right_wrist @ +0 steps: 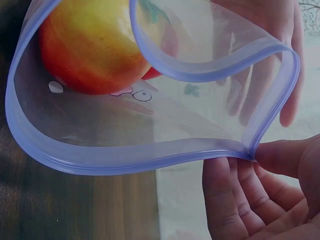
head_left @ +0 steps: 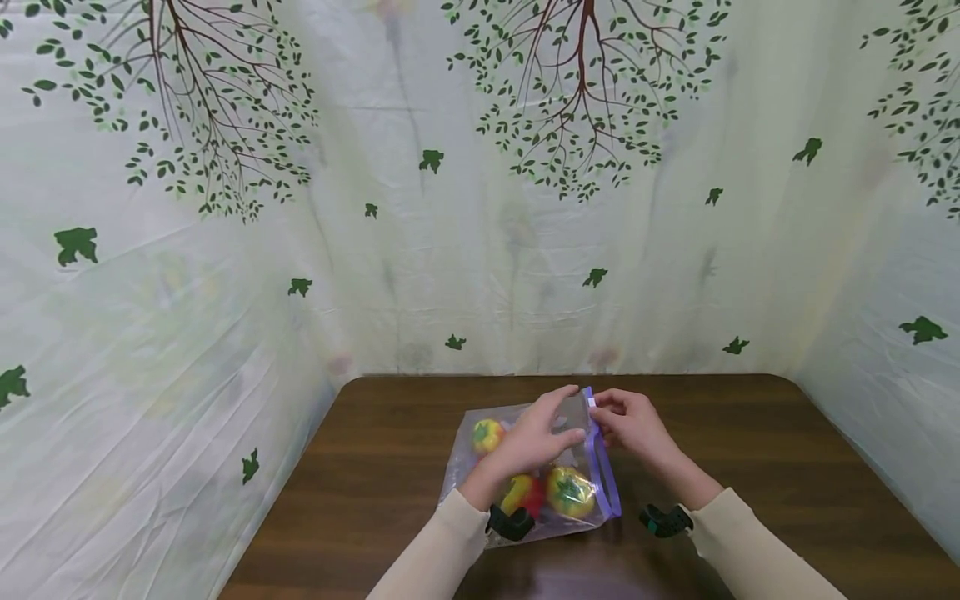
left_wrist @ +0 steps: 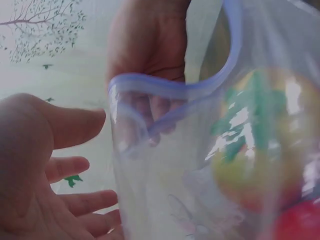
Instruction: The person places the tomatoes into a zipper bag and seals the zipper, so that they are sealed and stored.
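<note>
A clear zip bag [head_left: 456, 471] with a purple zip edge [head_left: 604, 471] lies on the table, its mouth facing right. Inside are yellow-and-red round fruits with green tops, one near the mouth [head_left: 572, 492], one farther back [head_left: 487, 436], and a red-and-yellow one [head_left: 522, 495] partly behind the left wrist. In the right wrist view the mouth gapes, and my right hand [right_wrist: 265, 200] pinches the far corner of the zip edge between thumb and fingers. My left hand [head_left: 534, 437] is over the bag, thumb and fingers spread apart beside the far corner, pinching nothing.
The brown wooden table [head_left: 375, 475] extends on both sides of the bag. A pale curtain [head_left: 525, 250] printed with trees and leaves stands behind and at both sides. Dark straps [head_left: 666, 522] sit round both wrists.
</note>
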The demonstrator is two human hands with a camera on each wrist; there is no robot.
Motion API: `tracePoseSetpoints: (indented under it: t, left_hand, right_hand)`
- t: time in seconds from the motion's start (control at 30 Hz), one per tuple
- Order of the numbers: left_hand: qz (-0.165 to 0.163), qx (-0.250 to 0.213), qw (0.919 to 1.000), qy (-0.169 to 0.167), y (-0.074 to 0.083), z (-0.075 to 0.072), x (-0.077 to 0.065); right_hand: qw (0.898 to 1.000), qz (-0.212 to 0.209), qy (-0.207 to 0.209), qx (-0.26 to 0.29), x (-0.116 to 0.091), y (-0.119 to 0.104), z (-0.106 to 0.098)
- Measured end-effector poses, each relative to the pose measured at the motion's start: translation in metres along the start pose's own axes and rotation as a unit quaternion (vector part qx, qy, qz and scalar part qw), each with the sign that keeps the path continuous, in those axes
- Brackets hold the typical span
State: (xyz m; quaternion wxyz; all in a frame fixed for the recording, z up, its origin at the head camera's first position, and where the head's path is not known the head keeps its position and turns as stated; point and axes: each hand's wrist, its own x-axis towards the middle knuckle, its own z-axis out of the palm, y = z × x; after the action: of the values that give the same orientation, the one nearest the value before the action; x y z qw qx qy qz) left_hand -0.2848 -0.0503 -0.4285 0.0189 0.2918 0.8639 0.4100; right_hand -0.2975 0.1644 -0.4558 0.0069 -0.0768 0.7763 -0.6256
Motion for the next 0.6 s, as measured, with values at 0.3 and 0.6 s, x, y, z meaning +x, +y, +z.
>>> tracePoseSetpoints:
  t: [0.3, 0.6]
  left_hand:
    - [-0.012, -0.051, 0.9985, 0.018, -0.01, -0.008, 0.028]
    - [0.003, -0.038, 0.9989, 0.029, -0.024, 0.0, 0.054]
  right_hand:
    - [1.0, -0.02, -0.006, -0.014, 0.0, -0.005, -0.001]
    - [0.999, -0.03, 0.004, -0.018, 0.001, -0.006, 0.0]
